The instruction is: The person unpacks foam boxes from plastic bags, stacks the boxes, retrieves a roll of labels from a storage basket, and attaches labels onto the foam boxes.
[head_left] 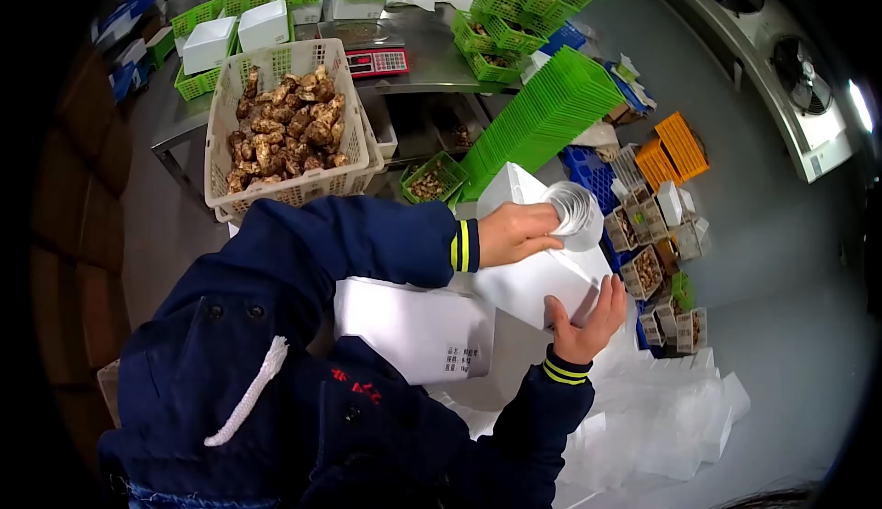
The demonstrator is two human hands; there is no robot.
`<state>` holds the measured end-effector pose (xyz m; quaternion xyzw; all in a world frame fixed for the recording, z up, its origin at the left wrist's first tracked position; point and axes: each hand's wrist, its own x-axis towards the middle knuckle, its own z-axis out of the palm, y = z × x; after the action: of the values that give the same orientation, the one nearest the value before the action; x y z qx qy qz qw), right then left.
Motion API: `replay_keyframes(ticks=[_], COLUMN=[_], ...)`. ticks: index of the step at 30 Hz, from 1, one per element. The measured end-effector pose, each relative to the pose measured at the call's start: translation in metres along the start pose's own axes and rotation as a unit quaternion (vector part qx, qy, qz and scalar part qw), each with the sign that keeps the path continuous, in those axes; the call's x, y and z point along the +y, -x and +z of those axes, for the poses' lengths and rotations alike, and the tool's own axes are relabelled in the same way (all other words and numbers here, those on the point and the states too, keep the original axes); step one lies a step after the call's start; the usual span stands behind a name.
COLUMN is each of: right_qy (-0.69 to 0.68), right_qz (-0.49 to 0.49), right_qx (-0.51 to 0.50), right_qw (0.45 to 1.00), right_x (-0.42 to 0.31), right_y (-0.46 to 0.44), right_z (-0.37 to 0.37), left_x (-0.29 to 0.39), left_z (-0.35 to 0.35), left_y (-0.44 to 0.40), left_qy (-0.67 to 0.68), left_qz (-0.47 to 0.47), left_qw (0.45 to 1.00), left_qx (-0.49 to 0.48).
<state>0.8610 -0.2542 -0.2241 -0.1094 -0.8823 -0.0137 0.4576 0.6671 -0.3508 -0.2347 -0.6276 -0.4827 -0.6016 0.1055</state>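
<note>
My left hand (519,233) is closed on a white roll of tape (573,209), its layered rings facing up, over the top end of a white foam box (528,279). That box lies tilted in front of me. Against its lower right side rests my right hand (590,319), fingers stretched and thumb apart. A second white foam box (404,325) with printed black lettering sits to the left, below my left forearm. Part of it is hidden by my dark jacket.
A pale crate (216,155) full of brown mushrooms (289,128) stands by the steel table. Behind it is a red scale (377,62). Green baskets (542,118) are stacked high ahead. Crates of mushrooms (643,270) line the right wall. Clear plastic wrapping (652,417) lies lower right.
</note>
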Motion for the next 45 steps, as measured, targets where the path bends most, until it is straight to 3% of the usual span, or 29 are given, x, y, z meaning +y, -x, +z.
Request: replay_keyframes(ticks=[4,6,8,11,12,15,17,20,22,25,27,29,34,37,39,41,43,45], right_qy=[-0.056,-0.249,-0.378,-0.374,-0.375,-0.421,-0.416,-0.480,-0.487,-0.526,-0.539,-0.510,-0.430,-0.441,-0.488,-0.503,-0.531,-0.565], right_qz=[-0.023,0.053,-0.028,-0.152,-0.165,-0.203,-0.215,-0.213,-0.243,-0.213,-0.218,-0.193,-0.275,-0.341,-0.393,-0.441,-0.478,-0.501], right_qx=[0.011,-0.137,-0.255,-0.326,-0.321,-0.279,-0.286,-0.341,-0.414,-0.492,-0.489,-0.460,-0.225,-0.166,-0.160,-0.181,-0.189,-0.182], right_qw=[0.998,0.957,0.889,0.855,0.854,0.839,0.836,0.779,0.730,0.661,0.651,0.701,0.830,0.814,0.763,0.721,0.673,0.629], right_x=[0.008,-0.005,-0.003,0.000,0.006,0.040,0.063,0.091,0.104,0.108,0.113,0.124,0.103,0.042,-0.003,-0.047,-0.090,-0.133], right_y=[-0.033,-0.049,-0.052,-0.063,-0.068,-0.090,-0.109,-0.137,-0.154,-0.176,-0.201,-0.229,-0.299,-0.317,-0.324,-0.328,-0.328,-0.321], right_z=[0.029,0.034,0.067,0.122,0.138,0.184,0.208,0.240,0.264,0.295,0.312,0.329,0.378,0.415,0.437,0.447,0.460,0.475], left_x=[-0.033,-0.058,-0.086,-0.133,-0.146,-0.186,-0.211,-0.240,-0.257,-0.252,-0.242,-0.235,-0.153,-0.126,-0.108,-0.089,-0.090,-0.080], left_z=[-0.001,-0.002,0.003,0.011,0.014,0.011,0.012,0.002,-0.007,-0.052,-0.100,-0.157,-0.275,-0.304,-0.344,-0.355,-0.370,-0.378], left_y=[-0.017,-0.028,-0.035,-0.049,-0.056,-0.077,-0.089,-0.111,-0.124,-0.145,-0.153,-0.147,-0.100,-0.080,-0.052,-0.030,-0.004,0.030], left_qy=[-0.031,-0.051,-0.071,-0.100,-0.110,-0.147,-0.185,-0.237,-0.280,-0.356,-0.392,-0.445,-0.634,-0.758,-0.808,-0.870,-0.906,-0.912], left_qz=[0.015,0.012,-0.015,-0.033,-0.016,-0.015,-0.024,-0.062,-0.029,-0.059,-0.115,-0.057,0.028,0.030,0.083,0.003,0.004,-0.036], left_qw=[0.999,0.998,0.997,0.993,0.989,0.985,0.978,0.966,0.947,0.914,0.892,0.856,0.708,0.559,0.530,0.465,0.367,0.350], left_qx=[0.013,0.018,0.024,0.048,0.096,0.093,0.090,0.081,0.154,0.184,0.192,0.257,0.309,0.336,0.243,0.162,0.210,0.211])
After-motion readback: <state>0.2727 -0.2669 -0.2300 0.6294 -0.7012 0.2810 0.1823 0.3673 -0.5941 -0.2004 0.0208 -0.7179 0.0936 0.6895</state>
